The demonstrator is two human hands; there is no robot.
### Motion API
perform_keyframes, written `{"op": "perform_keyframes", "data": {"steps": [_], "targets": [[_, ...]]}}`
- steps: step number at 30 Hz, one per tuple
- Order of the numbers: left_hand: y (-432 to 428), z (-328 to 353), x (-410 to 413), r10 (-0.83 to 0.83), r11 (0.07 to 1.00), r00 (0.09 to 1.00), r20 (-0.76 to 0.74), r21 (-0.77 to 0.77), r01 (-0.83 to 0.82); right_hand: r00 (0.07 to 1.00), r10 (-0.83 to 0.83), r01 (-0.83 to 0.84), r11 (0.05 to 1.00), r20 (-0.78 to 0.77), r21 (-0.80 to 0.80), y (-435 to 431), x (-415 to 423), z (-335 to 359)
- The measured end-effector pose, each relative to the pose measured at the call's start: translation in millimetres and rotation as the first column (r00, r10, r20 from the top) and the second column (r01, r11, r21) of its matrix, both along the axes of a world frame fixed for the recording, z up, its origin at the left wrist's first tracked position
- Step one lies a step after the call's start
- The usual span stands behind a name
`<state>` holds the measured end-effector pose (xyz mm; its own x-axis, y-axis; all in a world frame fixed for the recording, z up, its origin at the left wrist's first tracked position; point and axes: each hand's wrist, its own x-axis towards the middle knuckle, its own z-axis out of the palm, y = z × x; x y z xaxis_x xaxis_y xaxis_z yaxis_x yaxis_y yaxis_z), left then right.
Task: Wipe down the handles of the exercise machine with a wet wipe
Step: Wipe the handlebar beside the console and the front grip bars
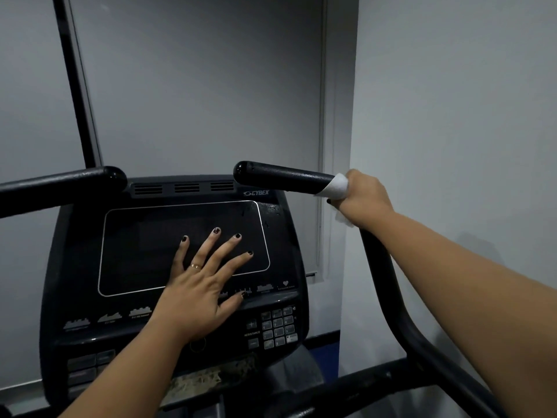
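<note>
Wet wipe [337, 188] clamped round the right handle [283, 176] by the right grip [363, 197], left grip [196, 285] splayed flat on the console [280, 236].

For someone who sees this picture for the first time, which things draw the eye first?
At the right, the right hand grips a white wet wipe around the black right handle. In the middle, the left hand lies flat with spread fingers on the dark console screen. The left handle, at the left edge, is untouched.
</note>
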<state>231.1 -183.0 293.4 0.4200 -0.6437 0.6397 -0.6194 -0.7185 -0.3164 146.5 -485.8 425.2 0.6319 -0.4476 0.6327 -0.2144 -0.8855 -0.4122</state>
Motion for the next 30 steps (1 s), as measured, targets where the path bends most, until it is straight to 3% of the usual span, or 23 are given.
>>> {"op": "perform_keyframes", "data": {"steps": [6,17,21,25,27,30], "targets": [[0.2,-0.3,-0.5,0.007,1.000,1.000,-0.002,-0.001,-0.007,0.998,0.001,-0.031,0.900,0.069,0.435,-12.2,-12.5,-28.3],[-1.2,1.0,0.3,0.010,1.000,0.999,0.035,-0.008,-0.010,0.988,-0.107,0.151,0.817,-0.110,0.557,-7.7,-58.7,-123.8],[-1.0,0.3,0.7,0.001,1.000,0.999,0.032,-0.013,-0.001,0.956,-0.102,0.235,0.828,-0.276,0.509,-3.6,-83.3,-148.4],[-2.0,-0.5,-1.5,-0.002,1.000,0.999,0.038,-0.015,0.003,0.823,-0.230,0.418,0.865,-0.520,0.278,10.7,-106.0,-155.0],[-1.7,0.0,-1.0,-0.003,1.000,0.999,0.038,-0.019,0.004,0.765,-0.350,0.473,0.875,-0.541,0.104,17.8,-114.6,-164.4],[-1.8,-0.6,-1.6,-0.002,1.000,0.999,0.034,-0.015,0.002,0.808,-0.356,0.424,0.904,-0.469,0.044,19.8,-123.9,-177.2]]}}
